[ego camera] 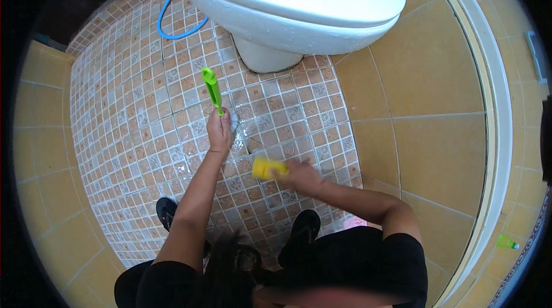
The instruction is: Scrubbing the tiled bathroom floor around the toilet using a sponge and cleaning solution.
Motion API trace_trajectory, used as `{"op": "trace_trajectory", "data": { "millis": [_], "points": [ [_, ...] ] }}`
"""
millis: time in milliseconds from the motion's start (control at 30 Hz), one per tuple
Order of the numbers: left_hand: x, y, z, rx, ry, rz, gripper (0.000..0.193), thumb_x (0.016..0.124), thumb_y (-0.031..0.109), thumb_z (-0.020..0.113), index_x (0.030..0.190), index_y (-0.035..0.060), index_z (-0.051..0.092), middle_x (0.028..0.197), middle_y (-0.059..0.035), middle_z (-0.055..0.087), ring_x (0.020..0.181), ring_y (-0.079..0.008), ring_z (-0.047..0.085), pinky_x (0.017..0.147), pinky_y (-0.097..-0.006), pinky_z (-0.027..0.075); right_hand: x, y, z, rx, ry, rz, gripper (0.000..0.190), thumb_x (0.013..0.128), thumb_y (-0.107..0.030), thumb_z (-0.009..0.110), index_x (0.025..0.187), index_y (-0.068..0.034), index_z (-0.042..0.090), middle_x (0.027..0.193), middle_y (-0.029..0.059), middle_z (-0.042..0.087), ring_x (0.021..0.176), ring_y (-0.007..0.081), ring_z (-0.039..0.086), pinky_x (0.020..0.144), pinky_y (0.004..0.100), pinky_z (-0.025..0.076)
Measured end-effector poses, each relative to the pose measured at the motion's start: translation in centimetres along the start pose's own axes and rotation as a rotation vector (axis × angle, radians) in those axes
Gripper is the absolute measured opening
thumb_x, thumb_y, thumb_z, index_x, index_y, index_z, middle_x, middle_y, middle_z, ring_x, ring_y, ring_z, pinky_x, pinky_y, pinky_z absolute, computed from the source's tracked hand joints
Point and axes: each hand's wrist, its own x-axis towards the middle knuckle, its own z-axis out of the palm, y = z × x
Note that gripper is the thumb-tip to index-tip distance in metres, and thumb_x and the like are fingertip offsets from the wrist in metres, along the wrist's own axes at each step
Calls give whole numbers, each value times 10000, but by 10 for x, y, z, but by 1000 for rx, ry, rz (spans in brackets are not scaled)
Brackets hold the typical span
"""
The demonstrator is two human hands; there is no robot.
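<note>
My left hand (220,130) is closed around a bright green plastic brush handle (211,86), whose loop end points up towards the toilet. White bristles (234,122) show just beside that hand, over the wet tiled floor (181,105); the rest of the brush head is hidden. To the right and nearer my body, my right hand (302,177) grips a yellow object (268,169), possibly a sponge or cloth, above the tiles. It is blurred, so whether it touches the floor I cannot tell.
A white toilet (293,10) with droplets on it stands ahead. A blue hose (179,36) curves beside it. Yellow tiled walls (431,66) rise at both sides. A pink object (354,222) lies by my right foot. A green bottle (506,242) is at the far right.
</note>
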Motion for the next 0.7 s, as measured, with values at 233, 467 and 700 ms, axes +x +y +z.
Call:
{"op": "trace_trajectory", "data": {
  "millis": [233,467,700],
  "points": [
    [0,6,10,-44,0,-8,240,998,217,437,867,31,515,669,-80,502,595,-202,511,576,-333,421,9,116,-73,92,517,463,636,826,-330,665,1358,-86,417,1020,216,601,864,386,631,740,465,517],
    [-7,-11,4,49,4,37,211,979,188,455,866,26,528,677,-105,521,626,-274,530,602,-380,421,-2,17,41,-41,164,-88,490,841,-263,618,1284,-101,483,1006,184,600,833,320,644,682,438,543],
    [-2,-3,1,79,7,77,171,958,149,475,862,19,533,713,-126,535,679,-300,531,643,-397,416,24,106,-77,54,430,533,696,833,-318,661,1436,-194,337,1063,184,555,889,352,617,743,453,525]
  ]
}}
